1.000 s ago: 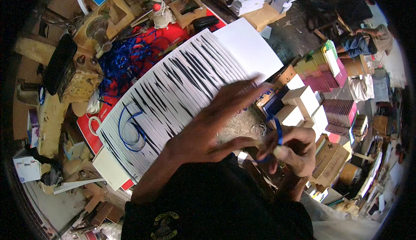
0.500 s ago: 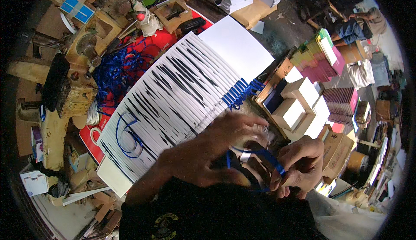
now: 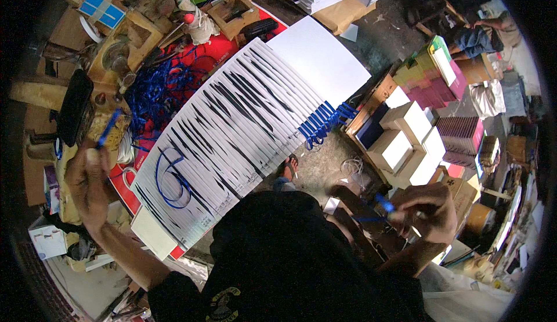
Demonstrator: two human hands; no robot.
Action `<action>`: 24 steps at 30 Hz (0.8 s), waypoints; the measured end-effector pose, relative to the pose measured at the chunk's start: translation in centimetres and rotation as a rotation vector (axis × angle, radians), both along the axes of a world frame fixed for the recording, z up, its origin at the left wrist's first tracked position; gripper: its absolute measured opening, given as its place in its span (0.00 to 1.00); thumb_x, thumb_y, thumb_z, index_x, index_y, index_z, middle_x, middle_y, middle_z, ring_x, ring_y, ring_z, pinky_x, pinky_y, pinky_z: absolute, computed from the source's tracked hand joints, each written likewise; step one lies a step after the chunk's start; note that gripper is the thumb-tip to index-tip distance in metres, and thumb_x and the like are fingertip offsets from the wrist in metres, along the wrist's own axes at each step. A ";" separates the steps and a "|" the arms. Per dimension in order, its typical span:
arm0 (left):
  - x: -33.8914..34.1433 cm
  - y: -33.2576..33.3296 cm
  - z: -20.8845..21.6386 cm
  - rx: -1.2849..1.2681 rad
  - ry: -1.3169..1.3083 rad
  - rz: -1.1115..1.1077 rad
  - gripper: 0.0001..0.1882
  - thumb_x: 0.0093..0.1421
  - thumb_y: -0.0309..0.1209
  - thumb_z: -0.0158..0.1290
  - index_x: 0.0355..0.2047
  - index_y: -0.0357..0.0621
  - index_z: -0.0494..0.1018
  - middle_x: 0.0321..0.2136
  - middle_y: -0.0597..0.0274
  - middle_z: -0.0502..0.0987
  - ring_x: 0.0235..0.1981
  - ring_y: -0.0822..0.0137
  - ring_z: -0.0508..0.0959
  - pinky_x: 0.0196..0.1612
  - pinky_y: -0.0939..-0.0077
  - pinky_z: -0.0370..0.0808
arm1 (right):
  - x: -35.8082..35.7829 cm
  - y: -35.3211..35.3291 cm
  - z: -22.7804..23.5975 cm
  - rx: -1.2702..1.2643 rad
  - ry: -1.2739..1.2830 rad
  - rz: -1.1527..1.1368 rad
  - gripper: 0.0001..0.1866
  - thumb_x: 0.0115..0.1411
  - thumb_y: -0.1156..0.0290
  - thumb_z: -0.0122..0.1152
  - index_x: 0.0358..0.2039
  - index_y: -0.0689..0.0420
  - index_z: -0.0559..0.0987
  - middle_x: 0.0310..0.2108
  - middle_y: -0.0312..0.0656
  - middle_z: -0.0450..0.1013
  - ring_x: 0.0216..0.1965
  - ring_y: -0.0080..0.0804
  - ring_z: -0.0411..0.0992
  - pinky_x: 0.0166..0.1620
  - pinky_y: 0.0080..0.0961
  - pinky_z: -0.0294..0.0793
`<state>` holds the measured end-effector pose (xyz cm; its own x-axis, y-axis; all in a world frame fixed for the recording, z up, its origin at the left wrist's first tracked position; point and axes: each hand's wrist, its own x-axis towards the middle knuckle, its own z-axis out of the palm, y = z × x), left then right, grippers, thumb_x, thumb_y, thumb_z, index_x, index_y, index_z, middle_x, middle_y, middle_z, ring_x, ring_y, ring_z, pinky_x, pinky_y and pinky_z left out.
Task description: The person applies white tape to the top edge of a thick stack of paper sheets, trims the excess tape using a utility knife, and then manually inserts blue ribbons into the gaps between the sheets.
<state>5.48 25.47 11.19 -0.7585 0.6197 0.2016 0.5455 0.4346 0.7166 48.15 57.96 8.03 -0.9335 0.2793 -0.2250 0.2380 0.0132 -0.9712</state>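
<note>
A long fanned row of white booklets or folded sheets (image 3: 197,133) with dark gaps lies across the middle. Short blue ribbon ends (image 3: 325,124) stick out along its right side. A looped blue ribbon (image 3: 158,177) rests on the row's near left part. Off its left end, my left hand (image 3: 90,185) is raised, pinching a short blue ribbon piece (image 3: 109,127) that points upward. At the lower right, my right hand (image 3: 429,211) is closed on a blue ribbon (image 3: 383,202), partly blurred. A small bright sliver shows by its fingers; I cannot make it out.
A tangled heap of blue ribbon (image 3: 156,92) lies on a red sheet (image 3: 206,55) behind the row. Wooden and metal equipment (image 3: 110,124) stands at the left. White boxes (image 3: 400,139), purple stacks (image 3: 458,133) and a cardboard box (image 3: 464,197) are at the right. A person (image 3: 481,40) sits far right.
My hands have parted from close together over the ribbon. The left has swung far to the left with a blue piece; the right has shifted slightly right, still gripping ribbon.
</note>
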 end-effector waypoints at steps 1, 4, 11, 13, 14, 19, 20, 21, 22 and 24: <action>-0.9 -0.7 0.0 -0.007 0.003 -0.001 0.18 0.73 0.40 0.45 0.31 0.39 0.71 0.22 0.70 0.62 0.23 0.78 0.60 0.27 0.78 0.56 | 0.4 -0.4 -0.8 0.045 -0.009 -0.027 0.13 0.53 0.76 0.72 0.37 0.70 0.81 0.36 0.54 0.80 0.36 0.36 0.82 0.38 0.27 0.82; -2.6 -1.1 -3.0 -0.171 0.214 0.001 0.18 0.74 0.41 0.45 0.32 0.39 0.70 0.23 0.69 0.62 0.25 0.76 0.58 0.27 0.76 0.56 | -2.0 -3.7 -2.6 -0.260 -0.091 -0.740 0.18 0.56 0.77 0.71 0.45 0.68 0.74 0.39 0.53 0.79 0.40 0.39 0.81 0.43 0.29 0.82; 2.9 9.9 -12.8 -0.243 0.047 -0.083 0.17 0.68 0.37 0.54 0.32 0.36 0.65 0.25 0.60 0.70 0.26 0.71 0.69 0.30 0.72 0.69 | -10.2 -4.3 -10.7 0.013 -0.275 -0.487 0.10 0.62 0.72 0.67 0.39 0.66 0.85 0.35 0.44 0.82 0.36 0.26 0.79 0.42 0.24 0.78; 5.0 12.4 -14.7 -0.125 -0.040 -0.220 0.18 0.64 0.34 0.60 0.35 0.37 0.62 0.25 0.59 0.70 0.26 0.69 0.72 0.29 0.70 0.69 | -11.2 -4.6 -13.2 -0.225 -0.114 -0.469 0.12 0.63 0.68 0.67 0.40 0.64 0.85 0.32 0.41 0.81 0.33 0.24 0.77 0.39 0.22 0.76; 6.3 13.9 -15.4 -0.096 -0.090 -0.230 0.17 0.62 0.32 0.61 0.37 0.36 0.63 0.27 0.58 0.72 0.28 0.67 0.73 0.33 0.68 0.71 | -11.4 -4.6 -14.3 -0.198 -0.068 -0.466 0.13 0.64 0.65 0.67 0.41 0.64 0.84 0.30 0.38 0.80 0.31 0.21 0.75 0.36 0.20 0.74; 9.2 17.0 -16.8 0.019 -0.093 -0.363 0.18 0.61 0.31 0.61 0.41 0.37 0.64 0.32 0.56 0.75 0.33 0.62 0.74 0.41 0.66 0.72 | -12.0 -4.5 -16.0 -0.253 -0.089 -0.491 0.13 0.63 0.65 0.68 0.39 0.63 0.84 0.34 0.39 0.81 0.37 0.24 0.77 0.45 0.24 0.75; 9.5 17.2 -17.1 0.023 -0.061 -0.375 0.18 0.60 0.31 0.62 0.41 0.37 0.64 0.33 0.56 0.75 0.34 0.61 0.74 0.42 0.65 0.71 | -12.1 -4.5 -16.2 -0.254 -0.105 -0.489 0.13 0.63 0.66 0.68 0.39 0.63 0.85 0.34 0.38 0.81 0.37 0.24 0.77 0.46 0.24 0.75; 9.8 17.5 -17.4 0.028 -0.030 -0.390 0.19 0.60 0.31 0.62 0.41 0.37 0.64 0.33 0.56 0.75 0.35 0.61 0.74 0.42 0.65 0.71 | -12.0 -4.5 -16.3 -0.255 -0.106 -0.490 0.13 0.63 0.66 0.68 0.39 0.63 0.85 0.34 0.38 0.81 0.37 0.24 0.77 0.46 0.24 0.75; 10.0 17.6 -17.6 0.026 -0.021 -0.371 0.19 0.60 0.31 0.62 0.41 0.37 0.64 0.33 0.57 0.75 0.35 0.62 0.72 0.43 0.65 0.70 | -12.0 -4.5 -16.5 -0.235 -0.089 -0.489 0.12 0.63 0.67 0.68 0.40 0.63 0.85 0.34 0.38 0.81 0.37 0.24 0.77 0.46 0.24 0.75; 10.2 17.7 -17.7 0.011 -0.019 -0.363 0.20 0.59 0.31 0.63 0.41 0.37 0.64 0.32 0.57 0.73 0.34 0.61 0.71 0.42 0.65 0.69 | -12.0 -4.5 -16.9 -0.218 -0.074 -0.488 0.11 0.63 0.68 0.68 0.40 0.63 0.85 0.34 0.38 0.81 0.38 0.24 0.77 0.46 0.24 0.75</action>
